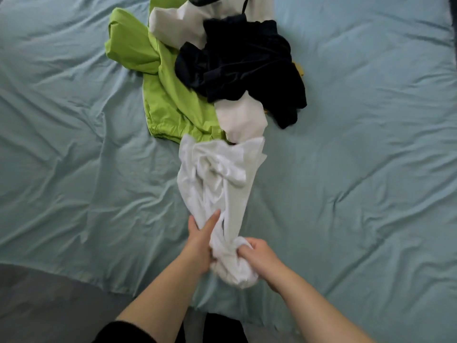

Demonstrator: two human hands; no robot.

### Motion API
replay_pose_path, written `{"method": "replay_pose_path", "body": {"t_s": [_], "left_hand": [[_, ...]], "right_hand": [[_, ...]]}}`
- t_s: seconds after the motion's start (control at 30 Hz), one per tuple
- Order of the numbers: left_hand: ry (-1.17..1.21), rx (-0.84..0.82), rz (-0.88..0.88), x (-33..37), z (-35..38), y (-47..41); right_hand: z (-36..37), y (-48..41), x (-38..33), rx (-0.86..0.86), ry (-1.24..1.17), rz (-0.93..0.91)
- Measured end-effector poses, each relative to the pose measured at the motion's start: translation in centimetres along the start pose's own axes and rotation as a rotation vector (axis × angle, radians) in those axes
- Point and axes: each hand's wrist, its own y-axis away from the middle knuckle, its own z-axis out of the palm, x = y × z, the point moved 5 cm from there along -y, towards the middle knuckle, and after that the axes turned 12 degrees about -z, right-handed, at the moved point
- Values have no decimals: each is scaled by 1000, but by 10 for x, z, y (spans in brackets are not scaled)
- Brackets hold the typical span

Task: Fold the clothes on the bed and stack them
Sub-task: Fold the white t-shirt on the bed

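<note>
Right hand [259,258] clenches the bunched end of the white garment [220,174]; left hand [201,241] grips it just beyond, thumb straight. It looks light and limp, so I'd regrip at two corners.

A dull grey surface [37,305] fills the lower left corner of the view, smooth and faintly mottled; whether it is carpet or bare floor cannot be told. At the bottom edge, a black sleeve [123,332] shows beside a second black shape [222,328], too cropped to identify. A dark object [454,11] cuts into the top right corner.
</note>
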Motion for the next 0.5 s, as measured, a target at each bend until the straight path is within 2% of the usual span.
{"method": "replay_pose_path", "body": {"t_s": [0.07, 0.13, 0.27, 0.33, 0.43, 0.47, 0.5], "left_hand": [[-257, 51, 103, -1, 5, -2], [-356, 117, 126, -4, 2, -2], [-287, 163, -8, -20, -19, 3], [-297, 159, -38, -28, -29, 7], [-355, 168, -33, -37, -42, 10], [-361, 173, -6, -38, -46, 10], [-353, 176, 33, -37, -49, 11]], "right_hand": [[0, 15, 8, -160, 10, 24], [-11, 16, 9, -167, 15, 36], [-47, -21, 11, 223, 2, 66], [-40, -41, 15, 245, -203, 123], [-15, -63, 11, 222, -750, 139], [-12, -65, 9, 253, -819, 113], [-13, -65, 10, 298, -778, 76]]}}
